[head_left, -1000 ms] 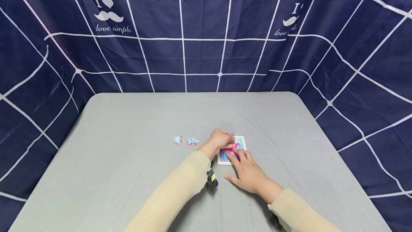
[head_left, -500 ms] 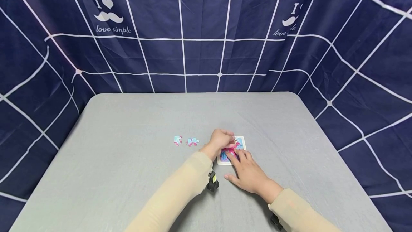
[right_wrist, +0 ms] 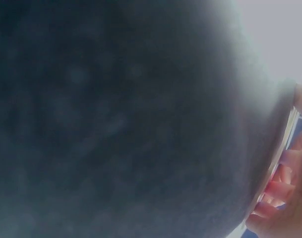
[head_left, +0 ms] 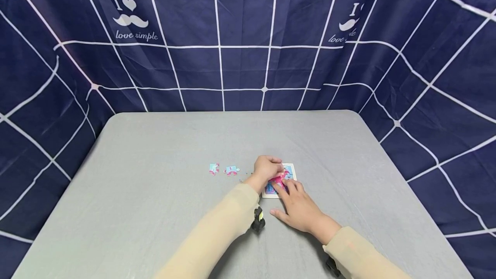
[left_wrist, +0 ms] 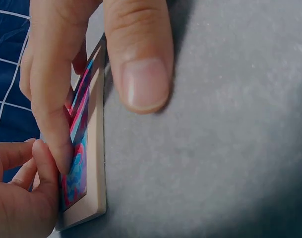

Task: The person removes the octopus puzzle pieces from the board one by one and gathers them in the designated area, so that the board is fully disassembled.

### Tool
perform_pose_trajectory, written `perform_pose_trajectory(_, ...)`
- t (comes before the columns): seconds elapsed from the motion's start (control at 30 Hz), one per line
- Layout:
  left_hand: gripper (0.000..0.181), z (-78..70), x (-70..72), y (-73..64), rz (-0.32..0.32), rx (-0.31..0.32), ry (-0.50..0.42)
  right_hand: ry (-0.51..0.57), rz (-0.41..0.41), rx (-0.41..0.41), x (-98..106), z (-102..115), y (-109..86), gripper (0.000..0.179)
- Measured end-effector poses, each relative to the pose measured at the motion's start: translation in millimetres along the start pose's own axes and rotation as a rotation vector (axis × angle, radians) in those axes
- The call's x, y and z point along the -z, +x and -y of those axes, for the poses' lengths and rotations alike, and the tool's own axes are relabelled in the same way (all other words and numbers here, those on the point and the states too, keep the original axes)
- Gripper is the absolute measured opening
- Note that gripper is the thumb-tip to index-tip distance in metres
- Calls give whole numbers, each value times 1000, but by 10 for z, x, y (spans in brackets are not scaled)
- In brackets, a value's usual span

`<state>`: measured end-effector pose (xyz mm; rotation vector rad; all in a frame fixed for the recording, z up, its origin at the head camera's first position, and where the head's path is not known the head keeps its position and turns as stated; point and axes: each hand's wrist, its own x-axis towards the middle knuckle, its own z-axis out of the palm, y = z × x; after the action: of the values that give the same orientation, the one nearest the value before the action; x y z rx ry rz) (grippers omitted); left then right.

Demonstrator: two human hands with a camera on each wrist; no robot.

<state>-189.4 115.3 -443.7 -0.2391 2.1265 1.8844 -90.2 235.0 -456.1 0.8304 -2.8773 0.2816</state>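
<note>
White writing is showing on the dark blue cloth wall [head_left: 244, 68]: "I", a heart and a moustache [head_left: 130, 20], then "love simple". A fold is hiding part of the same words on the right side.

On the grey table [head_left: 155, 210], a flat tray with a pale, smooth rim [left_wrist: 95, 153] is holding a pink, blue and purple jigsaw picture [left_wrist: 78, 173]. Two loose jigsaw pieces [head_left: 231, 170], light blue and pink with knobs, are lying left of the tray, apart from each other.

The left hand [head_left: 267, 168] is leaning over the tray's top left part. Its fingers are bending with their tips close together; whether they are pinching a piece, I cannot tell. The right hand [head_left: 300, 208] is spreading its fingers nearly straight, pressing on the picture and gripping nothing, while its thumb is resting outside the tray.
</note>
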Motion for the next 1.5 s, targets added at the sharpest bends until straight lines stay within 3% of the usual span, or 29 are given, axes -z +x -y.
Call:
perform_pose_trajectory(0.3, 21, -7, -32, -17, -19, -63, 90, -4, 43, -24, 16, 12, 4, 71)
perform_pose_trajectory(0.8, 13, 18, -70, 24, -66, -86, 187, 0, 27, -7, 0, 5, 1, 71)
perform_pose_trajectory(1.03, 12, 1, -51, 15, -60, -62, 189, 2, 32, -13, 17, 14, 4, 72)
perform_pose_trajectory(1.5, 17, -15, -57, 3, -15, -86, 250, 2, 10, 12, 5, -31, -14, 72)
